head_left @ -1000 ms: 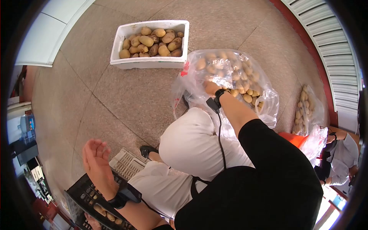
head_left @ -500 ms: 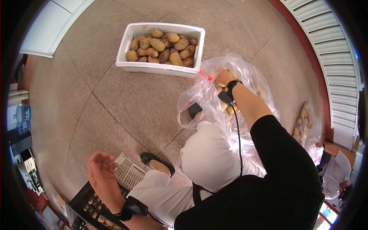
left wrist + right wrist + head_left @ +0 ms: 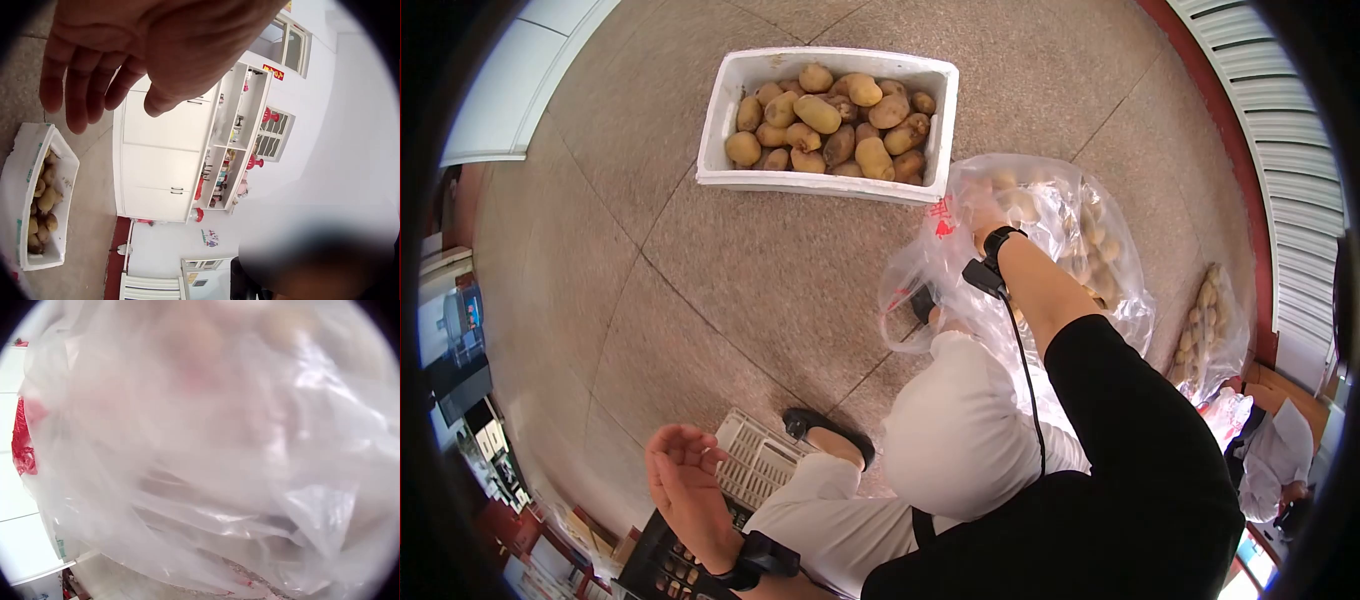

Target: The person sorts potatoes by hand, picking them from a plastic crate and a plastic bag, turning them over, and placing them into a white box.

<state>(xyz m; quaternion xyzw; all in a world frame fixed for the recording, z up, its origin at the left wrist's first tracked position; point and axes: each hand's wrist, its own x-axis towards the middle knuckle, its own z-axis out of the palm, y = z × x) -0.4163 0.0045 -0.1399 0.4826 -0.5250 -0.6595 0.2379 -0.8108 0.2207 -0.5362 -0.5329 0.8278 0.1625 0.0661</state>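
My right hand [image 3: 982, 212] reaches into a clear plastic bag [image 3: 915, 258] with red print. Its film covers the fingers, and I cannot tell whether they hold anything. Potatoes [image 3: 1097, 245] show through the bag beyond that wrist. In the right wrist view, the cloudy film [image 3: 187, 469] fills most of the picture. My left hand [image 3: 690, 490] is raised over the floor at lower left, its fingers loosely bent around nothing. The left wrist view also shows this hand [image 3: 144, 50] bare. A white foam box [image 3: 820, 182] full of potatoes [image 3: 818, 114] stands just past the bag.
Another bag of potatoes [image 3: 1203, 325] lies at right, near a person in a white top [image 3: 1280, 450]. A pale plastic crate [image 3: 750, 455] and a black crate [image 3: 655, 560] stand at lower left. A white cabinet [image 3: 162, 156] lines one wall.
The head view has shifted, so the foam box appears farther right and larger. My right hand has moved within the bag and is now under its film. The left hand stays raised with nothing in it.
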